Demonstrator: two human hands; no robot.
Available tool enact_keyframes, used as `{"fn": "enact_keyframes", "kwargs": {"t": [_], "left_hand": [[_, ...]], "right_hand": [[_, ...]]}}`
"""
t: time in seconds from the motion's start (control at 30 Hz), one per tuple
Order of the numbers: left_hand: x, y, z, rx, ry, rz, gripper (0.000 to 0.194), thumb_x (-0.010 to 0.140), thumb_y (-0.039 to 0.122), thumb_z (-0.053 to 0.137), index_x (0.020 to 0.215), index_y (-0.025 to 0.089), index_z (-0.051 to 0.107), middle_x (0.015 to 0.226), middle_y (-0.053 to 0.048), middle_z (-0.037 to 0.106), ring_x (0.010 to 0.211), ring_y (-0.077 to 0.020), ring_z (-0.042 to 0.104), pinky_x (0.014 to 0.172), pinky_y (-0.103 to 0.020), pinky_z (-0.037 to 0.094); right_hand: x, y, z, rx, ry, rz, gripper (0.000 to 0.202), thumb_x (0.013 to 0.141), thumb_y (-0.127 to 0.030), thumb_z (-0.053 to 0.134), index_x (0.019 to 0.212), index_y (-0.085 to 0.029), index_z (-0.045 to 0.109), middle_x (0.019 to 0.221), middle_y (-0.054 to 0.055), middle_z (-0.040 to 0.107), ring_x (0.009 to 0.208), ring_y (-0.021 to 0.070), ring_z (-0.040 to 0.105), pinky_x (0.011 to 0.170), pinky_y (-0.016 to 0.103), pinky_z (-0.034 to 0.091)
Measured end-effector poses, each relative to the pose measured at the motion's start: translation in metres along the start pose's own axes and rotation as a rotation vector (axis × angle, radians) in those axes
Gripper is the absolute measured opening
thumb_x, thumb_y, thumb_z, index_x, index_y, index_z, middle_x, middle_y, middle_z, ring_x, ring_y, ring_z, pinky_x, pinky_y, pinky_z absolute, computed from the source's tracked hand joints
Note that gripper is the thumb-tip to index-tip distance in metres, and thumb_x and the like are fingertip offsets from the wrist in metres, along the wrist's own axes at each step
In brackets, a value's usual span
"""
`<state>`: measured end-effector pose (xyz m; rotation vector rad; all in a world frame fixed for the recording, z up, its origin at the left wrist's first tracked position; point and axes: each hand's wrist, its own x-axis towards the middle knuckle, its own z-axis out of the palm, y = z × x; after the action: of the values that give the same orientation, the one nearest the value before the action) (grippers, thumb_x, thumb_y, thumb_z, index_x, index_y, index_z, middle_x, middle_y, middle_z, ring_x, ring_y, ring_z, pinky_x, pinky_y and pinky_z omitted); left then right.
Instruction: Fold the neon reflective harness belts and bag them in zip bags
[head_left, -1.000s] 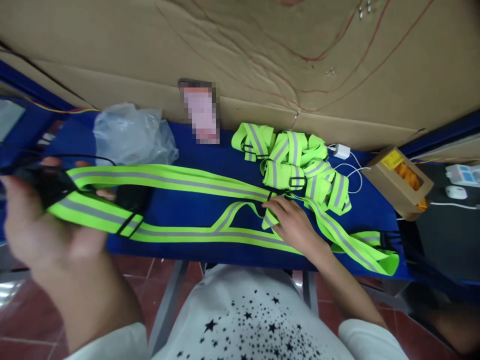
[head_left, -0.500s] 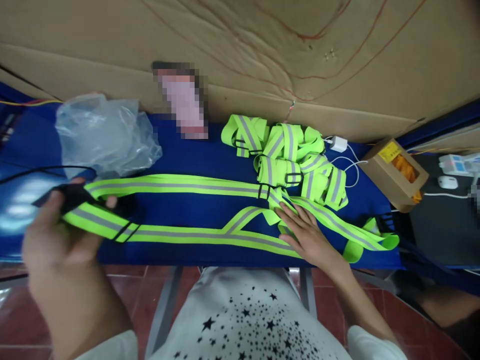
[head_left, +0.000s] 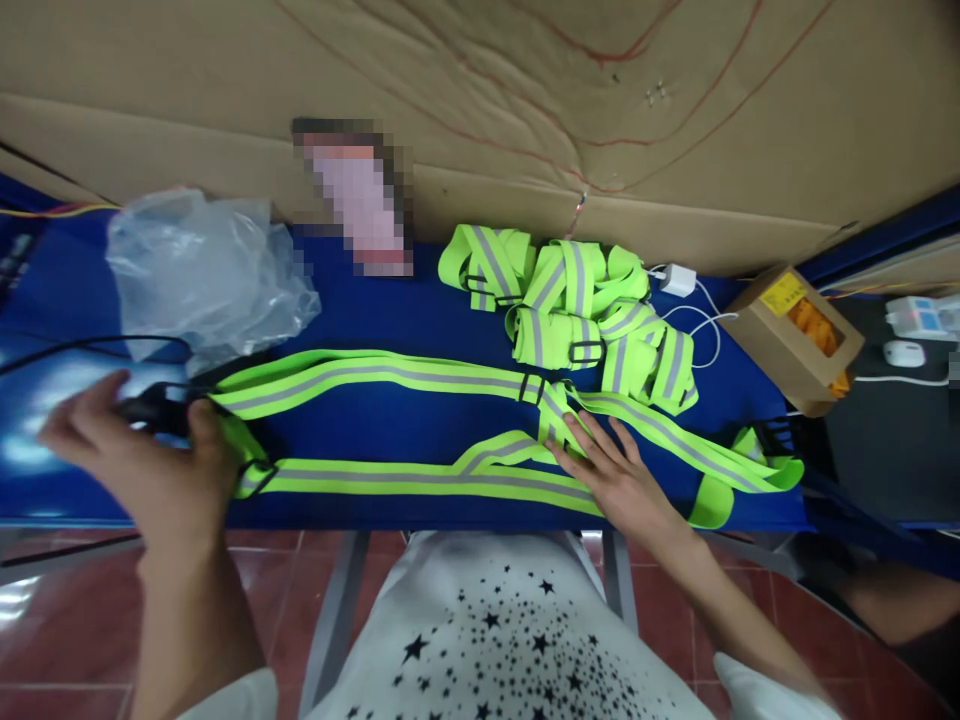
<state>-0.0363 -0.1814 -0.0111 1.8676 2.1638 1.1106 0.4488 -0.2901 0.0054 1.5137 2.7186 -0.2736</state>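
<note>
A neon yellow-green reflective strap harness (head_left: 420, 480) with grey stripes and black slide buckles lies stretched across the blue table. My left hand (head_left: 150, 460) is over its left end, thumb and fingers spread apart around a dark black part (head_left: 161, 408), whose kind I cannot make out. No grip shows there. My right hand (head_left: 615, 475) rests flat on the harness where several straps meet, fingers stretched out. Beyond that junction, the straps run to a looped right end. Several folded harnesses of the same kind (head_left: 577, 300) are piled behind my right hand.
A crumpled clear plastic bag (head_left: 210, 275) sits at the back left. A blurred-out pinkish item (head_left: 367, 200) leans by the cardboard wall. On the right are a white charger (head_left: 679, 280) with its cable and a cardboard box (head_left: 795, 345) holding something orange. Another person's arm (head_left: 892, 600) shows at lower right.
My left hand has loosened from the harness's left end, its fingers spreading; that end has shifted right and twisted. My right hand stays pressed on the straps.
</note>
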Motion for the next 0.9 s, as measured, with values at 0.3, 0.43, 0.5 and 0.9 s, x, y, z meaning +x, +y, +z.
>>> {"fn": "enact_keyframes", "kwargs": {"t": [0.3, 0.43, 0.5, 0.9], "left_hand": [[-0.086, 0.125, 0.034, 0.012, -0.465, 0.690, 0.048, 0.102, 0.021, 0.050, 0.150, 0.022, 0.044, 0.153, -0.013, 0.049, 0.140, -0.0293, 0.050, 0.111, -0.050, 0.050], [-0.117, 0.129, 0.057, 0.068, -0.690, 1.015, 0.057, 0.104, 0.039, 0.050, 0.157, 0.024, 0.034, 0.167, -0.013, 0.031, 0.153, -0.0296, 0.033, 0.124, -0.053, 0.032], [-0.117, 0.119, 0.057, 0.097, -0.699, 0.996, 0.065, 0.103, 0.046, 0.051, 0.160, 0.026, 0.029, 0.171, -0.013, 0.018, 0.156, -0.0311, 0.026, 0.125, -0.053, 0.027], [-0.095, 0.090, 0.031, 0.109, -0.831, 1.063, 0.070, 0.100, 0.057, 0.050, 0.162, 0.033, 0.027, 0.170, -0.012, 0.020, 0.155, -0.0335, 0.029, 0.128, -0.054, 0.015]], "right_hand": [[0.003, 0.007, 0.003, 0.034, -0.035, 0.000, 0.087, 0.091, 0.006, 0.042, 0.164, -0.035, 0.016, 0.172, 0.010, 0.011, 0.158, 0.0316, 0.019, 0.120, 0.059, 0.034], [0.008, 0.007, 0.000, 0.051, -0.057, 0.108, 0.067, 0.107, -0.031, 0.041, 0.165, -0.031, 0.008, 0.172, 0.008, 0.014, 0.156, 0.0306, 0.027, 0.117, 0.056, 0.039], [0.010, 0.007, 0.000, 0.061, -0.062, 0.126, 0.070, 0.107, -0.046, 0.038, 0.165, -0.029, 0.002, 0.172, 0.007, 0.013, 0.156, 0.0301, 0.028, 0.117, 0.054, 0.039], [0.014, 0.004, 0.003, 0.132, -0.022, 0.164, 0.074, 0.107, -0.047, 0.038, 0.165, -0.029, -0.005, 0.173, 0.006, 0.012, 0.158, 0.0298, 0.023, 0.123, 0.054, 0.032]]}}
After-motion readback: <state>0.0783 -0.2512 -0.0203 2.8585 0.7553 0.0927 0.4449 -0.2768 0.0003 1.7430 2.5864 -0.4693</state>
